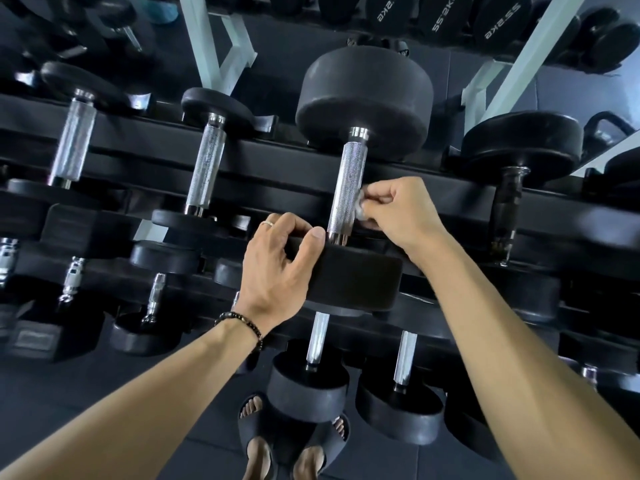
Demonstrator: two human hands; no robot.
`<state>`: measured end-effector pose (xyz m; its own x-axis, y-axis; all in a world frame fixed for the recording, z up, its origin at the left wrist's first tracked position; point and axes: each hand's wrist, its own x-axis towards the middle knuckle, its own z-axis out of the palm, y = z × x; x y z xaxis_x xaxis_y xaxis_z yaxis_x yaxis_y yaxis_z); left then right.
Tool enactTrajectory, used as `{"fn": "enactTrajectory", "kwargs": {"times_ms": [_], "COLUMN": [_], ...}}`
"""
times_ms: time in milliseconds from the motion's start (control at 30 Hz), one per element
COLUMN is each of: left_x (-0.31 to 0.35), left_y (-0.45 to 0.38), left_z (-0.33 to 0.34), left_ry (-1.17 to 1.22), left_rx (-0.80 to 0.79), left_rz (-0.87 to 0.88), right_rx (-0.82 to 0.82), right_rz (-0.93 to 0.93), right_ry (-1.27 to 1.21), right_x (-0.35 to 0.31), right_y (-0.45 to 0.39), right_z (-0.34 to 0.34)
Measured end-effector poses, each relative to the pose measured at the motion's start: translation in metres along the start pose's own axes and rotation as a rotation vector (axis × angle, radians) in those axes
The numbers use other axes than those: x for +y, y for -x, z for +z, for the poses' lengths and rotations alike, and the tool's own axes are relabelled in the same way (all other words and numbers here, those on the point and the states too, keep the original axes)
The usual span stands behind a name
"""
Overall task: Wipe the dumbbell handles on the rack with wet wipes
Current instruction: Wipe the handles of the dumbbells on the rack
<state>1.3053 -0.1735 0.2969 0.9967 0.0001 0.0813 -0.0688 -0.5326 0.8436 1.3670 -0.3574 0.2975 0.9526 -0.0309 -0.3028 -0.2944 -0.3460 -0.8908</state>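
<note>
1. Left hand point(277, 268) gripping the near black head point(353, 282) of the large dumbbell, thumb on its top edge, fingers curled over the rim nearest the rack.
2. Right hand point(398, 209) pinching a small crumpled wet wipe point(361, 206) between thumb and curled fingers.
3. Wipe pressed against the right side of the knurled silver handle point(348, 188), on its lower half, just above the near collar.
4. That handle running away from the camera, between the near head and the big far head point(363, 95), across the black rack point(259, 161).
5. To the left on the same tier, two more knurled handles point(206, 168), well apart from both hands.
6. To the right, a dumbbell with a dark handle point(507, 199); surface too dim to tell whether rubber or worn metal.
7. On the lower tier, just below the gripped head, two smooth chrome handles point(318, 336) side by side.
8. Beaded bracelet point(239, 323) on the left wrist, ring point(268, 223) on a left finger.
9. Below the rack, on the dark floor point(104, 403), two feet in black slide sandals point(258, 431).
10. Higher tier at the top, dumbbell ends marked in kg point(441, 17).
</note>
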Motion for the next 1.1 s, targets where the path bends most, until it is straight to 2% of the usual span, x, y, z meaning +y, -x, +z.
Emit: {"fn": "enactTrajectory", "kwargs": {"times_ms": [67, 133, 200, 267, 367, 400, 467, 533, 567, 633, 700, 767, 833, 933, 1000, 1100], "left_x": [0.000, 0.001, 0.001, 0.000, 0.000, 0.000, 0.000, -0.001, -0.001, -0.001, -0.001, -0.001, -0.001, -0.001, 0.000, 0.000], "left_y": [0.000, 0.000, 0.000, 0.000, 0.000, 0.000, 0.000, 0.000, 0.000, 0.000, 0.000, 0.000, 0.000, 0.000, 0.000, 0.000], "left_z": [0.000, 0.000, 0.000, 0.000, 0.001, 0.001, 0.001, 0.001, 0.001, 0.001, 0.001, 0.001, 0.001, 0.001, 0.001, 0.001], "left_ry": [0.001, -0.005, -0.003, 0.003, 0.019, 0.021, 0.020, 0.027, 0.029, 0.026, 0.027, 0.030, 0.032, 0.030, 0.030, 0.035], "left_rx": [-0.002, -0.001, 0.006, 0.008, 0.020, 0.021, 0.017, 0.022, 0.024, 0.021, 0.023, 0.022, 0.020, 0.020, 0.018, 0.021], "left_rz": [-0.012, -0.014, -0.008, -0.008, -0.005, -0.005, -0.011, -0.015, -0.020, -0.025, -0.025, -0.024, -0.023, -0.021, -0.024, -0.028], "right_rx": [-0.013, -0.155, -0.247, -0.149, 0.040, 0.037, -0.073, -0.212, -0.227, -0.125, 0.012, 0.044, -0.073, -0.261, -0.184, 0.066], "right_rz": [0.007, 0.048, 0.067, 0.108, 0.257, 0.277, 0.279, 0.283, 0.267, 0.210, 0.205, 0.230, 0.222, 0.186, 0.163, 0.225], "right_ry": [0.047, 0.252, 0.318, 0.119, -0.484, -0.562, -0.562, -0.469, -0.412, -0.395, -0.562, -0.696, -0.610, -0.306, -0.363, -0.834], "right_x": [0.004, 0.008, 0.007, 0.002, -0.005, -0.005, 0.001, 0.007, 0.008, 0.003, -0.004, -0.004, 0.007, 0.018, 0.012, -0.004], "right_y": [-0.001, 0.004, 0.003, -0.004, -0.021, -0.023, -0.012, 0.003, 0.005, -0.004, -0.024, -0.033, -0.022, -0.003, -0.013, -0.048], "right_z": [0.006, 0.005, 0.000, 0.001, 0.009, 0.010, 0.007, 0.003, 0.002, 0.002, 0.007, 0.012, 0.012, 0.005, 0.003, 0.011]}}
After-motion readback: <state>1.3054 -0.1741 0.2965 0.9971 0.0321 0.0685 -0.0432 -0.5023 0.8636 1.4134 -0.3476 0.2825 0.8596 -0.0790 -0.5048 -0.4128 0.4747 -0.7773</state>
